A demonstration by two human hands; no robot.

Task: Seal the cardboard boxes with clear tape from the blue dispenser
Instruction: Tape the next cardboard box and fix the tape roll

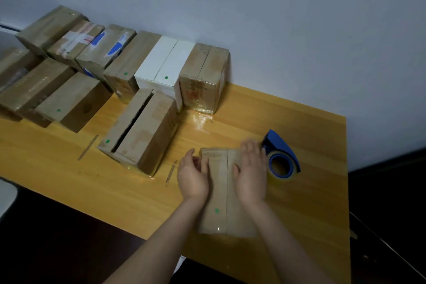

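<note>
- My left hand [193, 176], fingers nearly straight, presses the 9 o'clock side of the cardboard box [222, 217].
- My right hand [251, 175] lies flat, fingers spread, on its top.

Your right hand [251, 173] covers much of the right flap of the box [217, 193] in front of you, and its fingertips [250, 144] are smeared by blur. It also hides the near left edge of the blue tape dispenser [282, 157]. The picture's left edge cuts off the boxes [11, 69] there. The red print on the box by the wall [202, 80] is too small to read.
</note>
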